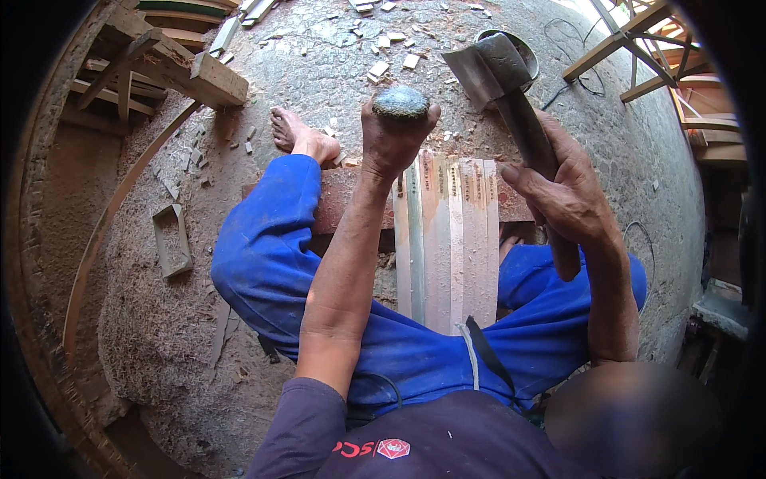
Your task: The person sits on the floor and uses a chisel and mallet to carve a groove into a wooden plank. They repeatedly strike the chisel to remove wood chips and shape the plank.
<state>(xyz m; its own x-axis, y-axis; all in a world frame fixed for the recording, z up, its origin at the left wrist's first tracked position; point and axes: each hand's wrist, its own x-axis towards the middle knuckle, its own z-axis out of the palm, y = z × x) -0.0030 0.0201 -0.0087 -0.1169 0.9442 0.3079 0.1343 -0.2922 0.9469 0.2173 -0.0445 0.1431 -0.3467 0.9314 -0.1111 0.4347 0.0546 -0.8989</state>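
Observation:
My left hand (pixel 391 148) is closed in a fist round an upright chisel-like tool (pixel 400 104); only its worn, rounded top end shows, and its lower part is hidden. To the right, my right hand (pixel 573 191) grips the dark wooden handle of an adze (pixel 501 70), its metal head raised with the flared blade pointing left. Between my legs, several pale wooden slats (pixel 435 255) lie side by side, with rows of small dark slots near their far ends. My left fist is above those far ends.
The slats rest across a reddish wooden beam (pixel 351 209). A round container (pixel 527 54) stands behind the adze head. Wood chips (pixel 379 70) litter the floor. A small rectangular wooden frame (pixel 186 239) lies left. Timber (pixel 219 80) stands far left, and wooden framing (pixel 614 44) far right.

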